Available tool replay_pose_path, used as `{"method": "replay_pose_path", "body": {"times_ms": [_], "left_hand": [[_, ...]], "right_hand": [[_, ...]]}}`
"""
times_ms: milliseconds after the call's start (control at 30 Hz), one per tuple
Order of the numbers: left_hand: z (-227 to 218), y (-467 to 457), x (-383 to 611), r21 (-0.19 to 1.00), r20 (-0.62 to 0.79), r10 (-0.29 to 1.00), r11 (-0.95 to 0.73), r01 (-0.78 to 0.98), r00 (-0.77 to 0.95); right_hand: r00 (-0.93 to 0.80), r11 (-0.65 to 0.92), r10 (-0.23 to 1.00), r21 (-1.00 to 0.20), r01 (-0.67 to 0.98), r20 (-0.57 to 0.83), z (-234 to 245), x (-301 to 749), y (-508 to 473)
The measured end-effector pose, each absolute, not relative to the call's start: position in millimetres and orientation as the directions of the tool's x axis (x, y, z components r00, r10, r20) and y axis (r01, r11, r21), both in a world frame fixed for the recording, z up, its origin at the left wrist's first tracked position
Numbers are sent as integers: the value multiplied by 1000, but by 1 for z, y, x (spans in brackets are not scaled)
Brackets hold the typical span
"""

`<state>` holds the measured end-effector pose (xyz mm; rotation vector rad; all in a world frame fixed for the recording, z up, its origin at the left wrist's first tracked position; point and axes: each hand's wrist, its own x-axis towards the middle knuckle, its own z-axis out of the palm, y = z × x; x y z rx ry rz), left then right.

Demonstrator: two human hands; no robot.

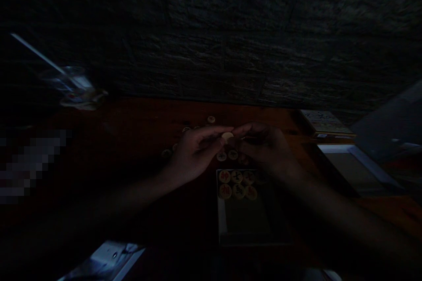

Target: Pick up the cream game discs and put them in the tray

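The scene is very dark. My left hand (195, 153) and my right hand (262, 145) meet above a wooden table (132, 140), and their fingertips pinch one pale round game piece (227, 136) between them. Right below the hands lies a shallow box (223, 215) with several round pieces (237, 183) marked with red and dark characters, set in two rows at its far end. More loose pieces (227, 155) lie on the table just under my fingers, and one piece (211, 119) lies farther back.
A clear plastic cup (73, 85) with a straw stands at the back left. A flat box lid (358, 167) and a printed board or box (325, 123) lie at the right. A dark stone wall rises behind the table. A pale packet (108, 261) lies at the near edge.
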<state>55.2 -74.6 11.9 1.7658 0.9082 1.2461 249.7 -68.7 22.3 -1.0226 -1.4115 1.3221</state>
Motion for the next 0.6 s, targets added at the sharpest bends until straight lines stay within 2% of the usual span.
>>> {"method": "replay_pose_path", "body": {"times_ms": [167, 267, 467, 600], "left_hand": [[13, -80, 56, 801, 442, 844, -524, 290, 304], [10, -82, 56, 778, 444, 836, -539, 324, 322], [9, -80, 57, 833, 440, 855, -503, 230, 273], [11, -78, 55, 862, 436, 863, -482, 156, 255]], "right_hand": [[-218, 60, 974, -998, 28, 53, 23, 247, -70], [-225, 45, 974, -999, 28, 38, 23, 247, -71], [-229, -9, 973, -999, -40, 0, 23, 246, -69], [-211, 4, 977, -996, -91, 24, 24, 248, -68]]}}
